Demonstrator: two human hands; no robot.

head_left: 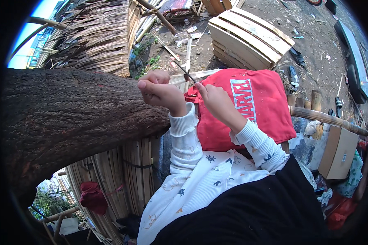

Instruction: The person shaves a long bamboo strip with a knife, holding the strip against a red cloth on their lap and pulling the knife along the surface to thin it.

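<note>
My left hand (164,93) is closed in a fist beside the tree trunk (77,102); whatever it holds, if anything, is hidden by the fingers. To its right, my right hand (220,103) grips a thin, dark, blade-like tool (185,71), its thumb pressed along the near end. The tool slants up and to the left, past my left hand. Below and behind my right hand lies a red cloth bag (270,94) with a pale printed panel and small crumbs on it.
A slatted wooden crate (249,36) lies beyond the bag on littered earth. Dried-leaf thatch (94,36) rises at the far left. On the right are a bamboo pole (327,119), a cardboard box (339,151) and part of another person in green patterned cloth (355,175).
</note>
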